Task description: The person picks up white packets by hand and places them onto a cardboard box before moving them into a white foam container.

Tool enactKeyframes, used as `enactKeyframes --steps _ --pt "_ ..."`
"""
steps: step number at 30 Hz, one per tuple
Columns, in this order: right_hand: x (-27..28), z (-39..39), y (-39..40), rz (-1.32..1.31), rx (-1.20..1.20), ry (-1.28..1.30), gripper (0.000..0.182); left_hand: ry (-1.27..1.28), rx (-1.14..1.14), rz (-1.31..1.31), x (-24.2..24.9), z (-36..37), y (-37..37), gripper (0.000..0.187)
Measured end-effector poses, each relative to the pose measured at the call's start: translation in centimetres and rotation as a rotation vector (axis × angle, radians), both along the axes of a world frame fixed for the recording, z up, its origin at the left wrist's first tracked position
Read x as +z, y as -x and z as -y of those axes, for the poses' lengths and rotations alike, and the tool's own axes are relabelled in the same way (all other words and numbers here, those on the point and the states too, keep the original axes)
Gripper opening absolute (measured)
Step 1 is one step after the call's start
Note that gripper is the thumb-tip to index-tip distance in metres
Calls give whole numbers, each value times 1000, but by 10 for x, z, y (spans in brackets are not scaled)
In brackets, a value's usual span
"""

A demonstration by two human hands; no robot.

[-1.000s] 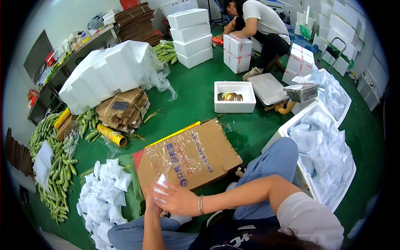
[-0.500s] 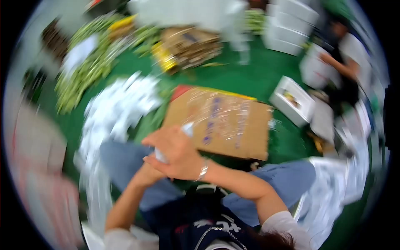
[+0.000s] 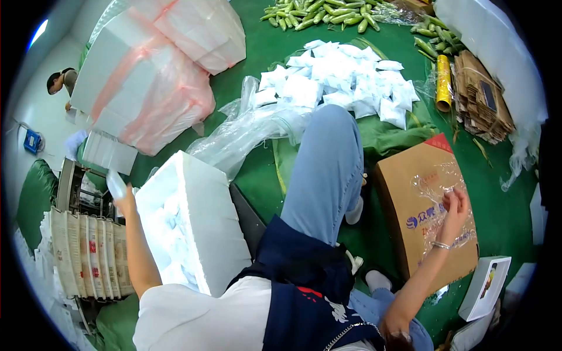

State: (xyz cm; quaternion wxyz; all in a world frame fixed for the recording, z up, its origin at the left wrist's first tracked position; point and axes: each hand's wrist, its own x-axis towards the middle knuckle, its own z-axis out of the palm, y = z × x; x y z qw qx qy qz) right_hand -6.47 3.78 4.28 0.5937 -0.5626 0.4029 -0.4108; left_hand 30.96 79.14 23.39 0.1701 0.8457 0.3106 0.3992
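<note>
Single head-worn view, steeply down over lap and green floor [image 3: 263, 175], fisheye, close

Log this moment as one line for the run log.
left hand: holds small pack, above foam box | right hand: raised over carton | pack pile ahead

Blue jeans, navy apron, bracelet

The floor [image 3: 257, 175] is green. A brown cardboard box [image 3: 418, 205] carries a blue logo and a red corner. The ice packs [image 3: 345, 82] and foam box [image 3: 193, 222] are white. The jeans [image 3: 325, 169] are light blue, the apron [image 3: 304, 281] navy, the cucumbers [image 3: 322, 14] green, the roll [image 3: 444, 82] yellow.
</note>
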Motion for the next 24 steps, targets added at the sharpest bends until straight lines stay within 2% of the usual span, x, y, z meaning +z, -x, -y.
enactKeyframes --steps 1,4,5,6,8,10,11,12,13,14,16,17,18,19,22,24 --pt "-5 1 2 -9 -11 -66 24 -4 -1 -1 -3 13 5 69" --pt "-33 2 -3 -90 29 -27 26 -535 141 -452 -25 112 2 72" --pt "-40 -3 -5 -146 73 17 28 -648 -218 -366 -43 123 -34 70" --pt "-38 -8 -10 -152 59 25 28 -682 -500 -242 -59 174 -61 67" --pt "-29 -28 -23 -327 193 38 28 -598 -882 -164 -101 298 -112 65" --pt "-28 -43 -30 -368 191 5 27 -568 -1135 -165 -171 406 -167 68" --pt "-33 -50 -30 -397 208 -36 25 -461 -1179 -346 -203 456 -189 78" --pt "-43 -53 -26 -407 179 -38 25 -418 -1114 -598 -217 506 -198 85" --pt "-56 -57 -15 -489 192 -9 25 -380 -1097 -733 -244 539 -220 98" --pt "-66 -62 -3 -574 201 17 25 -380 -1134 -739 -273 556 -239 98" --pt "-79 -72 27 -600 170 -10 18 -341 -939 -829 -320 595 -273 111" --pt "-83 -80 46 -618 119 -6 18 -308 -914 -909 -336 604 -279 117" --pt "-88 -89 63 -653 61 -131 15 -279 -883 -984 -350 606 -285 122" --pt "-90 -93 72 -682 8 -258 11 -248 -862 -960 -354 608 -282 123" --pt "-91 -104 89 -764 -72 -173 7 -244 -798 -918 -351 611 -276 124" --pt "-101 -105 94 -823 -50 -53 10 -2 -887 -937 -378 596 -305 114"
